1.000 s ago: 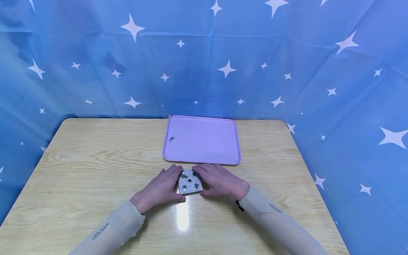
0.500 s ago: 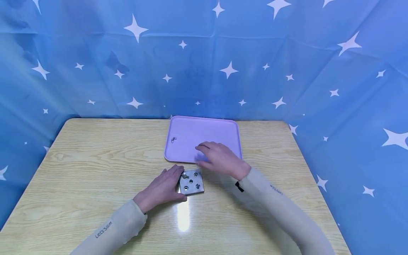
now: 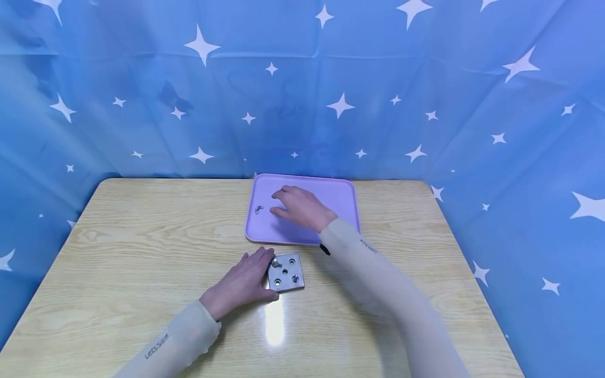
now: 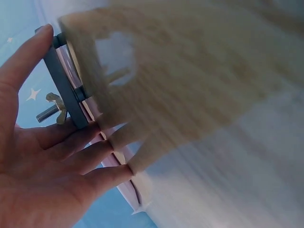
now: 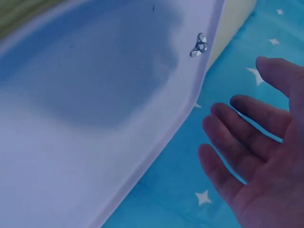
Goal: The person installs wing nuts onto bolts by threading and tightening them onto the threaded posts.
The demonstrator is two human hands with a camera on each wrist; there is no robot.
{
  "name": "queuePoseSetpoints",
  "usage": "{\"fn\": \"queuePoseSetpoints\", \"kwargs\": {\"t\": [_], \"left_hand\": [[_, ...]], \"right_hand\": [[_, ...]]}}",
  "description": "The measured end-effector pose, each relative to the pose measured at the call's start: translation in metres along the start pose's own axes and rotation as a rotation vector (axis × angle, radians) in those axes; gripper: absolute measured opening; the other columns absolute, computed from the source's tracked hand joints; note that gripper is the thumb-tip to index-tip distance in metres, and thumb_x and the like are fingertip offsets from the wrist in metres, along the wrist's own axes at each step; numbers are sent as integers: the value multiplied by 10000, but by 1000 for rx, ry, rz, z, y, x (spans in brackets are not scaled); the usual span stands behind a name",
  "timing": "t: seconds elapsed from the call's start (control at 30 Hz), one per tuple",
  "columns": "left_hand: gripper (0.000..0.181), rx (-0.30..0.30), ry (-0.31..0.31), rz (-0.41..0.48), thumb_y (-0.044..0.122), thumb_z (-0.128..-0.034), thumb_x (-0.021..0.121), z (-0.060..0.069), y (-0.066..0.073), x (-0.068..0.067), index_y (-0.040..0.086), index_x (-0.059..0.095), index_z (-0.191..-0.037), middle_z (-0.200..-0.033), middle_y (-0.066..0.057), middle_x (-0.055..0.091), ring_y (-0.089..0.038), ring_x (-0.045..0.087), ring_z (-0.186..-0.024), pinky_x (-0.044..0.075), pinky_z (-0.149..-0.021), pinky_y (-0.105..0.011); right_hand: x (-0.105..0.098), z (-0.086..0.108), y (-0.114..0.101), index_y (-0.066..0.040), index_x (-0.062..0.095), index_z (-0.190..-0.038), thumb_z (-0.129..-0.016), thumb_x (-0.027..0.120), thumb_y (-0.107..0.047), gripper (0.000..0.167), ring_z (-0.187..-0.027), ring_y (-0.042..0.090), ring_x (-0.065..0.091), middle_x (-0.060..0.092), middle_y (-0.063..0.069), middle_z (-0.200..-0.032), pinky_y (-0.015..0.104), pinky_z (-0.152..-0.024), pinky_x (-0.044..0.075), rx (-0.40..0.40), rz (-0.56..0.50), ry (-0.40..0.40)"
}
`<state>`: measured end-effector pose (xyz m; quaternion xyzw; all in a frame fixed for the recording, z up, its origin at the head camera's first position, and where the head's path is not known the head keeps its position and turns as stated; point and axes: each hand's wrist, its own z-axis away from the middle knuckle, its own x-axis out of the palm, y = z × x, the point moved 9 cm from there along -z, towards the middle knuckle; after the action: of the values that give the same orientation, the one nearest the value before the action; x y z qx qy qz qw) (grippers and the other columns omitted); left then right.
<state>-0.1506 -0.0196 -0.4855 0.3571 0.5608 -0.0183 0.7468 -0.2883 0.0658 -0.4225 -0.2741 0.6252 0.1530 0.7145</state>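
Note:
A square metal plate (image 3: 286,280) with several holes lies on the table. Two bolts stand up from it, at its far left and near right corners; in the left wrist view, one bolt carries a wing nut (image 4: 58,109). My left hand (image 3: 242,279) holds the plate's left side, thumb on the near edge and fingers on the far edge. Over the tray hovers my right hand (image 3: 302,208), fingers loosely bent and apart, holding nothing. Left of its fingertips a loose wing nut (image 5: 199,46) lies on the tray.
The purple tray (image 3: 340,202) with a raised rim stands at the back of the wooden table (image 3: 156,226), just beyond the plate. A blue curtain (image 3: 302,115) with white stars hangs behind the table and at its sides.
My right hand has let go of the plate's right side and moved forward and left over the tray, towards the loose wing nut. My left hand stays on the plate.

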Motion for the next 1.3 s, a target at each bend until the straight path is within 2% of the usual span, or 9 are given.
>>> {"fn": "queuePoseSetpoints", "kwargs": {"t": [0.2, 0.4, 0.53, 0.67, 0.77, 0.93, 1.03, 1.2, 1.3], "left_hand": [[990, 9, -6, -7, 391, -755, 924, 1, 1, -1, -75, 449, -1489, -1536, -277, 454, -437, 403, -1449, 340, -1166, -654], [992, 5, -16, -4, 390, -754, 925, 2, 0, 0, -70, 449, -1493, -1541, -273, 450, -435, 400, -1451, 336, -1170, -651], [991, 0, -15, -2, 383, -755, 926, 1, -1, 1, -67, 446, -1497, -1548, -264, 446, -429, 393, -1458, 327, -1178, -645], [988, -7, -17, 12, 366, -757, 926, 1, -1, 0, -73, 442, -1498, -1553, -269, 438, -434, 387, -1460, 320, -1182, -644], [990, -13, -24, 18, 360, -763, 923, 2, -1, 1, -76, 433, -1504, -1557, -277, 428, -437, 381, -1463, 312, -1189, -639], [992, -16, -25, 19, 346, -759, 925, 1, -1, 1, -85, 430, -1503, -1554, -286, 426, -438, 381, -1463, 313, -1188, -639], [992, -10, -20, 16, 343, -755, 927, 0, -1, 1, -91, 432, -1498, -1548, -291, 431, -441, 386, -1458, 319, -1181, -647], [980, -1, -7, 18, 341, -754, 923, 1, 0, 1, -102, 445, -1485, -1536, -304, 438, -445, 396, -1450, 320, -1174, -661], [972, 0, -2, 20, 336, -752, 923, 1, -1, 0, -103, 450, -1479, -1531, -309, 441, -447, 399, -1448, 320, -1173, -662]], "right_hand": [[13, -27, -3, -61, 646, -1394, -1060, 595, -359, 449, -1234, 234, 618, 667, 104, -1328, 363, -1071, 500, 9, 18, -51], [23, -43, -1, -92, 642, -1406, -1054, 604, -375, 453, -1194, 201, 622, 666, 83, -1321, 333, -1043, 506, 49, -36, -77], [28, -52, -4, -114, 672, -1373, -1041, 624, -388, 434, -1128, 184, 637, 692, 59, -1252, 329, -1006, 517, 42, -36, -85], [32, -60, -9, -139, 726, -1278, -1036, 632, -400, 368, -1009, 147, 634, 710, 8, -1111, 321, -926, 527, 34, -9, -99], [36, -63, -10, -154, 752, -1123, -1034, 632, -416, 302, -908, 135, 601, 684, -12, -984, 311, -843, 516, 51, 9, -113], [38, -66, -12, -158, 666, -909, -1020, 658, -410, 275, -821, 149, 546, 607, -1, -892, 307, -754, 480, 83, 16, -117], [41, -67, -14, -140, 670, -949, -1010, 680, -390, 257, -851, 158, 574, 631, 14, -932, 316, -781, 502, 90, 30, -114], [49, -72, -17, -80, 700, -1143, -1026, 669, -320, 269, -967, 181, 638, 697, 61, -1060, 336, -875, 534, 103, 53, -116], [53, -74, -17, -77, 698, -1138, -1038, 652, -295, 244, -957, 176, 639, 699, 63, -1055, 330, -867, 533, 119, 35, -122]]}}
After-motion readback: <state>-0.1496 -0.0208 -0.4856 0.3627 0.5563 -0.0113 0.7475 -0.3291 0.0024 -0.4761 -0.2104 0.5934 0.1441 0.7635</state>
